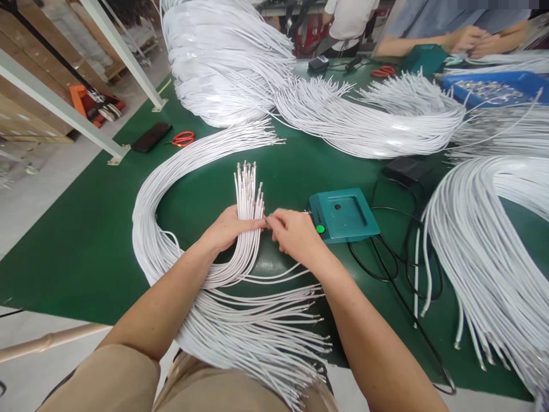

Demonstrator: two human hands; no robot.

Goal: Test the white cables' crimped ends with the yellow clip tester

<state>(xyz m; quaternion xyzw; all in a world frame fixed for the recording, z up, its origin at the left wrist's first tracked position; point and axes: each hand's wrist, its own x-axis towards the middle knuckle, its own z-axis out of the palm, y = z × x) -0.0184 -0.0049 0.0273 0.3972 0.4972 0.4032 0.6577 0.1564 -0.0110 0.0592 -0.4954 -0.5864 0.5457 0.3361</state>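
The left hand (pixel 226 230) wraps the wires (pixel 247 197) below their upright tips, over the bench (pixel 94 229); the right hand (pixel 298 233) pinches its fingertips together alongside, perhaps on one wire. The bundle looks light, bendy and slick, best held near the tips. Open room runs left to the edge; the box (pixel 343 214) limits the right.

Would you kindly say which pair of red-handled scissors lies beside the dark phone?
The nearer pair of red-handled scissors, just right of the dark phone; the other pair lies farther across the green table.
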